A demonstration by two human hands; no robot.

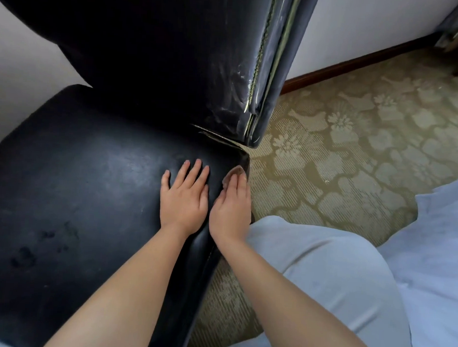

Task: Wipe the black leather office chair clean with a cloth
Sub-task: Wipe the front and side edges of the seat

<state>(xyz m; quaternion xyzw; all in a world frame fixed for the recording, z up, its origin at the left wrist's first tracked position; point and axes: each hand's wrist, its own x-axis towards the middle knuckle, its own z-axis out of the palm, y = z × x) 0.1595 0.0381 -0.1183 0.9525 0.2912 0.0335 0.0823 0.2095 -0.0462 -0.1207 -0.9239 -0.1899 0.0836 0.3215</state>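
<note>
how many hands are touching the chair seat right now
2. The left hand lies flat, fingers spread, on the seat near its back right corner. The right hand lies beside it at the seat's right edge, pressing a cloth whose tip shows past the fingertips.

An olive carpet (pixel 355 142) with a pale floral pattern covers the floor, meeting a white wall (pixel 365 29) along a dark wooden baseboard (pixel 358 61).
</note>
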